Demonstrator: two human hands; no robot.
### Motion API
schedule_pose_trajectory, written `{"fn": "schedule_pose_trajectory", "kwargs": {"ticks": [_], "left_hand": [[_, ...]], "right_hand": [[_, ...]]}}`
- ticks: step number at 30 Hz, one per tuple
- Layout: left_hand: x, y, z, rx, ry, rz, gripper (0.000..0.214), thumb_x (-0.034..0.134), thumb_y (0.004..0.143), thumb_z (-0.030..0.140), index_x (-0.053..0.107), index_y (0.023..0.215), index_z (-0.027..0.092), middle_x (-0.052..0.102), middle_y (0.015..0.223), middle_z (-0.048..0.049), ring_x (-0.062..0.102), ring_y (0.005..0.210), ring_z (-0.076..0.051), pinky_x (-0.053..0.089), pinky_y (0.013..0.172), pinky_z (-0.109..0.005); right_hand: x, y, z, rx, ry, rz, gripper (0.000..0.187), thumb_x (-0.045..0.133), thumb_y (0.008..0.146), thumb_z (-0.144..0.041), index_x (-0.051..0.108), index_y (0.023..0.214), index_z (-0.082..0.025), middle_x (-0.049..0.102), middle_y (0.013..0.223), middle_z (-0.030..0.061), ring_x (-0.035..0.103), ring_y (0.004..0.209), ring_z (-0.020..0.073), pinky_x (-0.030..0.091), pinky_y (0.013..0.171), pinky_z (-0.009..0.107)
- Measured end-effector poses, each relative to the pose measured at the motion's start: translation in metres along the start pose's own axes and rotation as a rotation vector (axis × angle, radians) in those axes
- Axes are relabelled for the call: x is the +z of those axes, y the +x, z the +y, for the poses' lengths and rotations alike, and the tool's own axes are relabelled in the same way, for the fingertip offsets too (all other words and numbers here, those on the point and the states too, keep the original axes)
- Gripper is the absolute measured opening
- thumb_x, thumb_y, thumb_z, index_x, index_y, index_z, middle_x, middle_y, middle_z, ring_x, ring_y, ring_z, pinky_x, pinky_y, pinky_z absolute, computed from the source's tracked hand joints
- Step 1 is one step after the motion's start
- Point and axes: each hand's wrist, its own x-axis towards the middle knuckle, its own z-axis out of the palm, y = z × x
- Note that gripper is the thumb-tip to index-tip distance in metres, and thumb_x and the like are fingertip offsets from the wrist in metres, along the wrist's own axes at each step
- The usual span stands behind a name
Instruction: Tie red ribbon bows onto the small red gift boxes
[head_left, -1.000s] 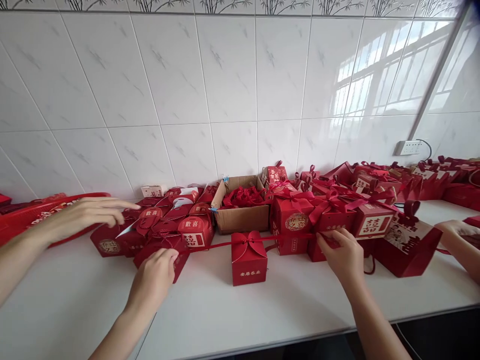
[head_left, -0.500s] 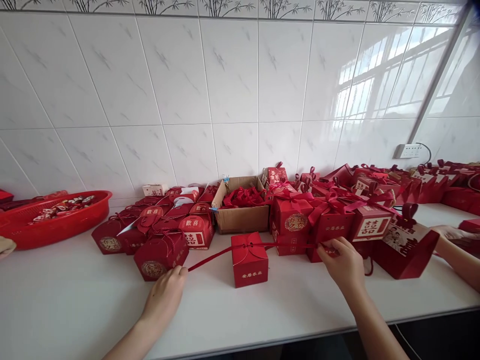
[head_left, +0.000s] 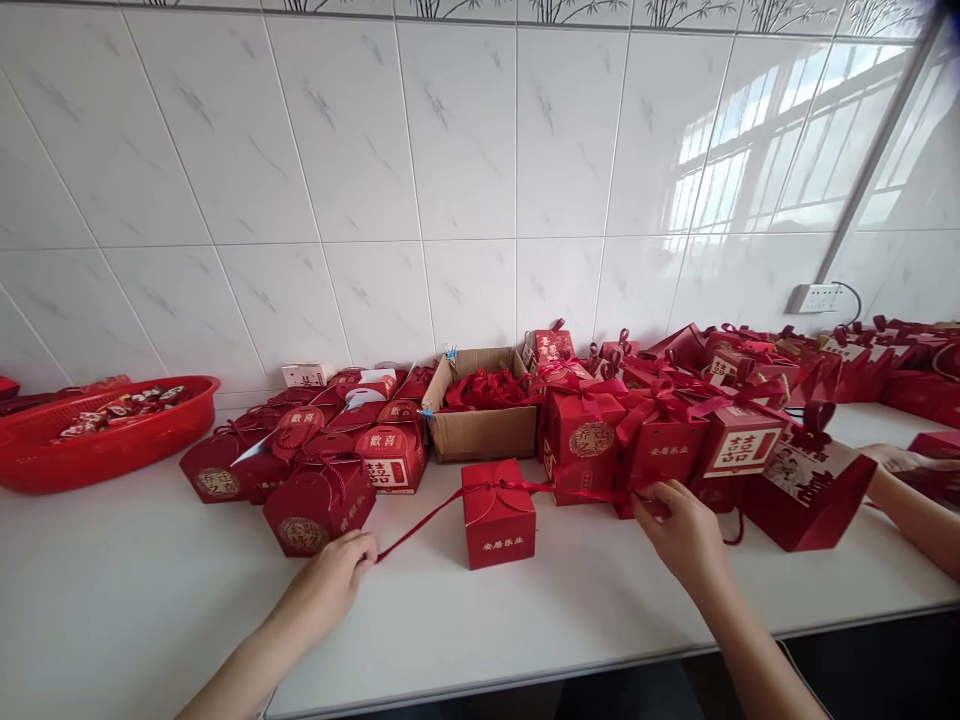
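Note:
A small red gift box [head_left: 499,525] with gold lettering stands upright on the table in front of me. Its top flaps are folded in, and a red ribbon [head_left: 420,524] runs across them and out to both sides. My left hand [head_left: 330,580] is closed on the ribbon's left end, low over the table beside a dark red box [head_left: 304,520]. The right end is pinched in my right hand [head_left: 679,525], in front of several ribboned boxes. Between the hands the ribbon looks stretched, sagging slightly on the right.
Behind stands an open cardboard box [head_left: 484,436] of red ribbons. Folded red boxes [head_left: 386,465] crowd its left side, ribboned ones [head_left: 585,440] its right. A red plastic basket [head_left: 172,432] holds wrapped sweets. At the far right another person's hand [head_left: 904,460] touches a red box.
My left hand has shifted slightly down and its wrist has turned. The ribbon's left part slants lower, and its right part sags a little more. The gift box has stayed put.

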Motion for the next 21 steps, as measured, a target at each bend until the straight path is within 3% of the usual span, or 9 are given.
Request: {"fn": "schedule_pose_trajectory", "kwargs": {"ticks": [3, 5, 7, 10, 14, 18, 21], "left_hand": [[-0.011, 0.001, 0.007, 0.108, -0.013, -0.148, 0.019, 0.041, 0.081, 0.019, 0.058, 0.073, 0.022, 0.061, 0.087, -0.0039, 0.060, 0.082, -0.021, 0.046, 0.072, -0.028], [-0.020, 0.006, 0.022, 0.144, -0.013, -0.124, 0.017, 0.043, 0.083, 0.024, 0.060, 0.079, 0.023, 0.060, 0.097, -0.0050, 0.059, 0.092, -0.023, 0.046, 0.077, -0.031], [-0.026, 0.016, 0.041, 0.168, -0.070, -0.061, 0.017, 0.043, 0.086, 0.031, 0.059, 0.086, 0.024, 0.058, 0.108, -0.0055, 0.056, 0.103, -0.024, 0.045, 0.085, -0.034], [-0.025, 0.039, 0.072, 0.206, -0.241, 0.052, 0.019, 0.046, 0.087, 0.039, 0.056, 0.091, 0.023, 0.056, 0.114, -0.0055, 0.055, 0.106, -0.024, 0.044, 0.090, -0.035], [-0.010, 0.072, 0.096, 0.242, -0.486, 0.118, 0.020, 0.055, 0.083, 0.036, 0.056, 0.097, 0.022, 0.059, 0.109, -0.0057, 0.056, 0.105, -0.022, 0.044, 0.093, -0.036], [0.005, 0.091, 0.099, 0.274, -0.676, 0.010, 0.025, 0.061, 0.078, 0.026, 0.057, 0.103, 0.021, 0.060, 0.113, -0.0067, 0.056, 0.108, -0.022, 0.045, 0.095, -0.036], [0.011, 0.093, 0.093, 0.285, -0.769, -0.042, 0.024, 0.061, 0.079, 0.025, 0.057, 0.102, 0.022, 0.058, 0.119, -0.0067, 0.055, 0.114, -0.022, 0.043, 0.097, -0.036]], "right_hand": [[-0.011, 0.004, -0.013, -0.038, 0.000, -0.276, 0.022, 0.052, 0.077, -0.033, 0.064, 0.087, -0.019, 0.064, 0.076, 0.0050, 0.057, 0.067, 0.0189, 0.042, 0.062, 0.029], [-0.020, 0.007, -0.031, -0.070, 0.012, -0.406, 0.027, 0.054, 0.077, -0.033, 0.063, 0.098, -0.019, 0.065, 0.076, 0.0042, 0.056, 0.065, 0.0182, 0.042, 0.061, 0.029], [-0.024, 0.013, -0.055, -0.138, 0.072, -0.510, 0.024, 0.051, 0.081, -0.035, 0.063, 0.094, -0.020, 0.065, 0.075, 0.0034, 0.056, 0.064, 0.0169, 0.041, 0.059, 0.028], [-0.017, 0.024, -0.092, -0.257, 0.168, -0.565, 0.024, 0.045, 0.086, -0.034, 0.064, 0.084, -0.021, 0.066, 0.079, 0.0034, 0.056, 0.067, 0.0162, 0.041, 0.062, 0.028], [0.012, 0.040, -0.121, -0.342, 0.185, -0.553, 0.019, 0.051, 0.084, -0.032, 0.063, 0.078, -0.019, 0.064, 0.079, 0.0047, 0.055, 0.068, 0.0159, 0.041, 0.062, 0.028], [0.033, 0.050, -0.123, -0.364, 0.222, -0.646, 0.019, 0.066, 0.074, -0.036, 0.059, 0.076, -0.018, 0.061, 0.079, 0.0038, 0.053, 0.067, 0.0146, 0.039, 0.057, 0.025], [0.039, 0.054, -0.113, -0.341, 0.312, -0.709, 0.017, 0.065, 0.075, -0.034, 0.057, 0.076, -0.019, 0.061, 0.077, 0.0015, 0.053, 0.068, 0.0138, 0.040, 0.057, 0.025]]}}
